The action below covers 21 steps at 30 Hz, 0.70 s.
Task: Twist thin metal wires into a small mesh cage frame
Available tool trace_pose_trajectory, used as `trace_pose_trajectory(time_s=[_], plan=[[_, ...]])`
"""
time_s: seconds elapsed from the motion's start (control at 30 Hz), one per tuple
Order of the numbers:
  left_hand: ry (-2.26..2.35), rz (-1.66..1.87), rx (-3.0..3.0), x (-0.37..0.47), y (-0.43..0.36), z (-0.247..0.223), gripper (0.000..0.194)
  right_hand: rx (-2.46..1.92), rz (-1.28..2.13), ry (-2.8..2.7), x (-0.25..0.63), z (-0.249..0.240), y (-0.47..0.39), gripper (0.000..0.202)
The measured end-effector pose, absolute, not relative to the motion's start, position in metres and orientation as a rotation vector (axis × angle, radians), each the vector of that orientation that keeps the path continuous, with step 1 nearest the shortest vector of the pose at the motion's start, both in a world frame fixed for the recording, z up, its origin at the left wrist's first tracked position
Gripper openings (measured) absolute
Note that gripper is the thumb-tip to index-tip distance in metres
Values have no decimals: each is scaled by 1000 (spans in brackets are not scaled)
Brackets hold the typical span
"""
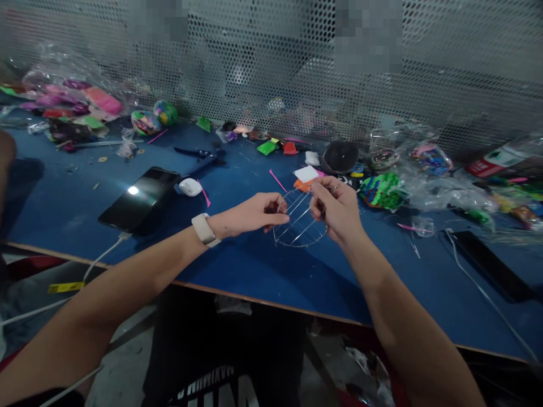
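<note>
A round wire frame (302, 223) with several thin crossing wires is held up over the blue table. My left hand (265, 212), a white watch band on its wrist, pinches the frame's left edge between thumb and fingers. On the opposite side, my right hand (333, 206) grips the upper right rim with its fingers curled. Just behind the frame lie a white square piece (307, 173) and an orange packet (303, 185). A pink stick (278, 181) rests to their left.
Left of my hands lie a phone (139, 198) with its light on, a white oval piece (190, 187) and dark pliers (206, 161). A black bowl (340, 156) and a green-blue decorated piece (383, 190) stand right. A perforated metal panel (271, 73) closes the back.
</note>
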<state>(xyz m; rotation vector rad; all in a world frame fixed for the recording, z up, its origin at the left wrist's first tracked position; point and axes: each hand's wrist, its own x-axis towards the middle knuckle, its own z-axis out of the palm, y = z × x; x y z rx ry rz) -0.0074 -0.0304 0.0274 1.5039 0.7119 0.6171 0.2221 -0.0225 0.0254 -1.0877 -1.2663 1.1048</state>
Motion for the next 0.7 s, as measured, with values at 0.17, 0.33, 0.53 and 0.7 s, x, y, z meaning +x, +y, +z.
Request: trace_pose_trajectory(time_s=[0.17, 0.33, 0.53, 0.7], plan=[[802, 750, 1547, -9, -28, 25, 13, -1090, 991, -1182, 232, 28, -15, 38], [1045, 940, 2045, -10, -29, 17, 3, -1121, 875, -1148, 233, 28, -13, 38], [1106, 865, 2369, -9, -30, 13, 10, -1123, 788, -1134, 232, 28, -16, 34], [1166, 881, 2539, -10, -33, 16, 20, -1136, 820, -1100, 234, 27, -14, 35]])
